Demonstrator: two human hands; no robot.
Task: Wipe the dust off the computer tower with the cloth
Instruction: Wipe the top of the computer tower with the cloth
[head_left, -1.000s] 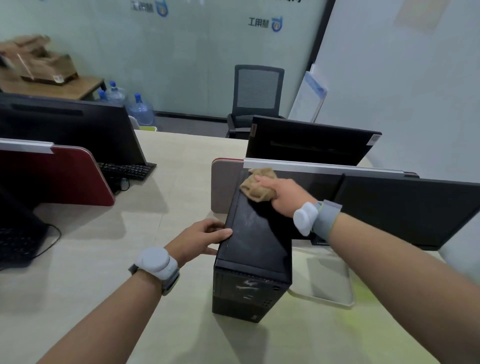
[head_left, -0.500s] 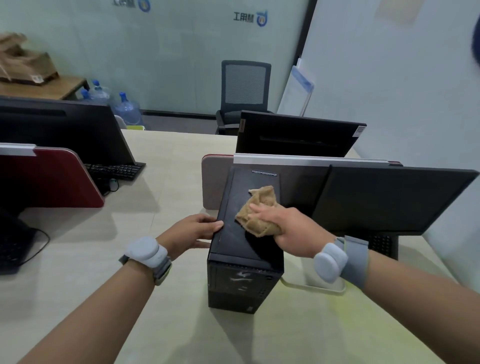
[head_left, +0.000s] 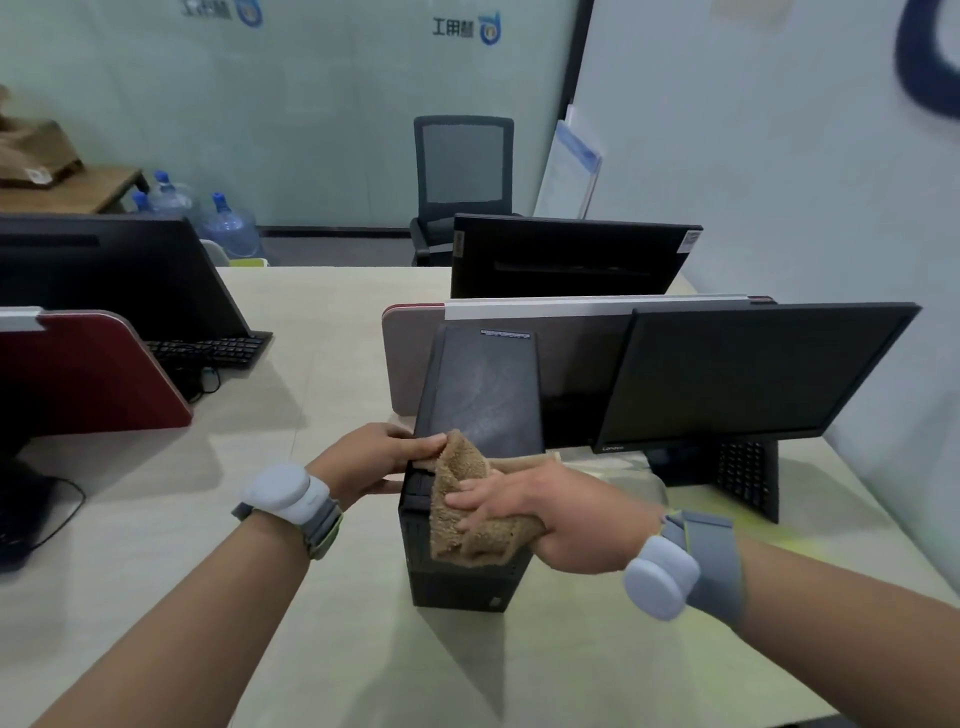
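indoors, pale desk (head_left: 332, 597), black computer tower (head_left: 480, 395), tan cloth (head_left: 467, 512), glass wall (head_left: 311, 104)

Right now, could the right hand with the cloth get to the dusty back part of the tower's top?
Probably yes. The right hand presses the cloth at the computer tower's front edge, and the top behind it lies bare. The monitor stands beside it, not over it.

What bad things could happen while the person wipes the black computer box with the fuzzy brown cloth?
The tall black computer tower stands upright on the pale desk, so a hard push from the right hand might tip it, though the left hand steadies it. The fuzzy brown cloth now hangs over the front edge, so it could slip off. The black monitor stands close and might get bumped.
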